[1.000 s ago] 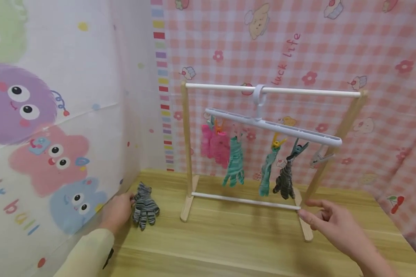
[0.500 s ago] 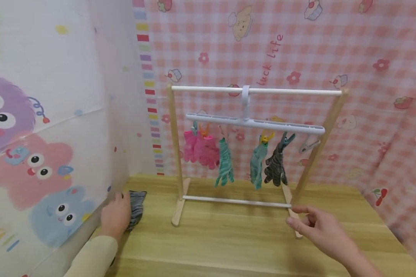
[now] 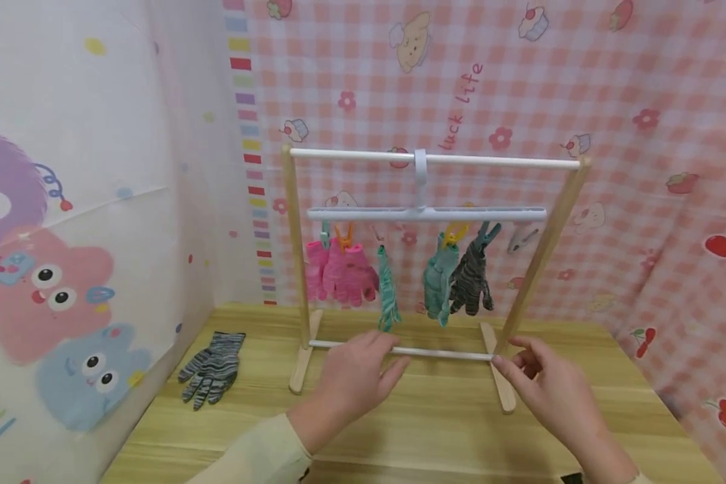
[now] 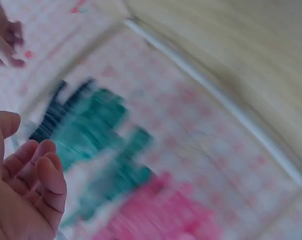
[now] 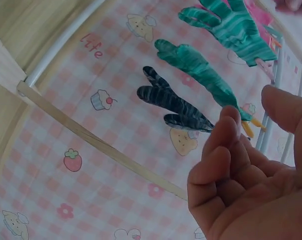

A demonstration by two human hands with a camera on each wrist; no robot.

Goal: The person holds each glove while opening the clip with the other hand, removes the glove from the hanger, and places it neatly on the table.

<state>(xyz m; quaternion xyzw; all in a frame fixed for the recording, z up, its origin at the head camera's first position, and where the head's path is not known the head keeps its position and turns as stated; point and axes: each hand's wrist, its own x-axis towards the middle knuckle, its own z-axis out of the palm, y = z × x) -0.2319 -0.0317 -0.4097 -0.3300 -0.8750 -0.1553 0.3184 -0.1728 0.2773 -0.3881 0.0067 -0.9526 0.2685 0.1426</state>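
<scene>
Wood table [image 3: 399, 430], pink gingham backdrop [image 3: 641, 81].

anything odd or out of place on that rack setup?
One striped grey glove lies flat on the wooden table, left of the drying rack, while its match hangs clipped to the hanger bar. One grey clip at the right end hangs empty. Nothing looks damaged.
</scene>
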